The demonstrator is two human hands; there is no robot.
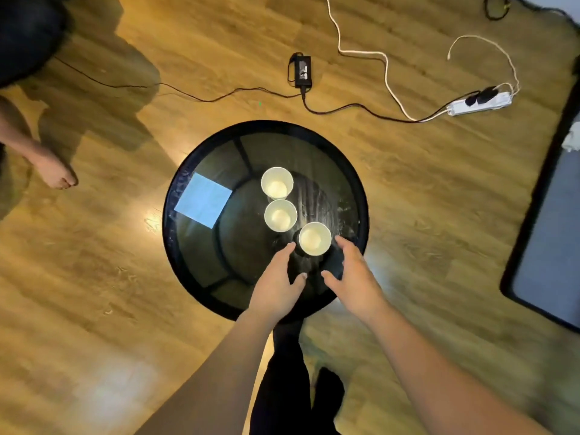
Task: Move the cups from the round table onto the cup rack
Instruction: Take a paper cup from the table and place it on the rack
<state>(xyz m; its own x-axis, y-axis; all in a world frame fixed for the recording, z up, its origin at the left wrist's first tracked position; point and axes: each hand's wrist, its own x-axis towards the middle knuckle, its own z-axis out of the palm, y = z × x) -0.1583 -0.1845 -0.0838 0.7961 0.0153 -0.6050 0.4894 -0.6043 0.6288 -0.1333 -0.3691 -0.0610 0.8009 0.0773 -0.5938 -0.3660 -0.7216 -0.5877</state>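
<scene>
Cups are standing upright on the round table (pixel 175 221); the nearest cup (pixel 314 238) is sitting between both spread hands, left hand (pixel 276 285) and right hand (pixel 354 277), fingers apart, neither gripping it.

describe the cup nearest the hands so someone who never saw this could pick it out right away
Find the round black glass-topped table on the wooden floor; three white paper cups stand open side up on it. The one meant is nearest the person, between the left hand and the right hand. Unlike the other two, it sits off to the right of their line.
</scene>
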